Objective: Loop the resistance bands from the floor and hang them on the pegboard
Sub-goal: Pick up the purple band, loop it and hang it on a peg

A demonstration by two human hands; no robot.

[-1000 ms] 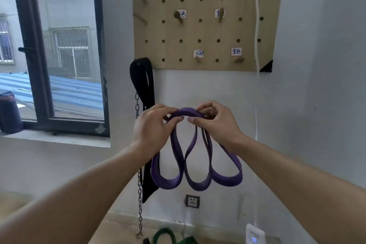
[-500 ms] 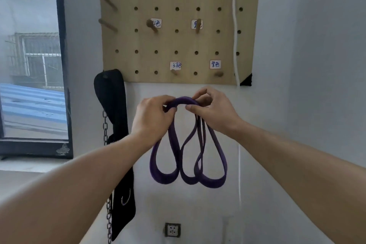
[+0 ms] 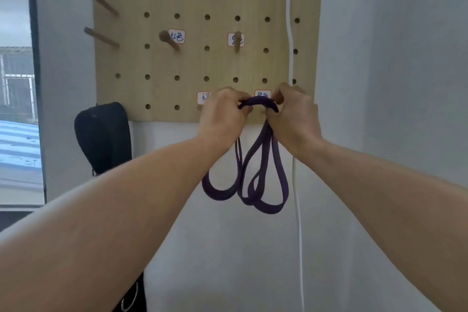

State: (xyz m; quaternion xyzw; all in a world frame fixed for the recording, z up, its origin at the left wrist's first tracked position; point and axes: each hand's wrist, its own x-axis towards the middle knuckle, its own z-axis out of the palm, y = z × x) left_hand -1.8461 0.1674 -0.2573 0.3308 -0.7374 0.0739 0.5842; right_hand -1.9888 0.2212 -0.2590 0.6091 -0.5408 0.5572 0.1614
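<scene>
Both hands are pinched shut on the top of the looped purple band (image 3: 255, 159): left hand (image 3: 222, 116), right hand (image 3: 295, 115), right at the pegboard (image 3: 192, 63) bottom row. Looks nearly hung; can't tell if it's on a peg yet.

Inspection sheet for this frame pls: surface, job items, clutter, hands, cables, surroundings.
Surface: pegboard on the wall, pegs bare, paper labels beside some.
Job's things: purple band coiled in loops, its top bunched at the board's bottom row; whether it sits on a peg cannot be told.
Clutter: black strap hanging left of the board.
Grippers: left hand and right hand both grip the band's top.
Cables: white cord down the board's right side.
Surroundings: window at left.
</scene>
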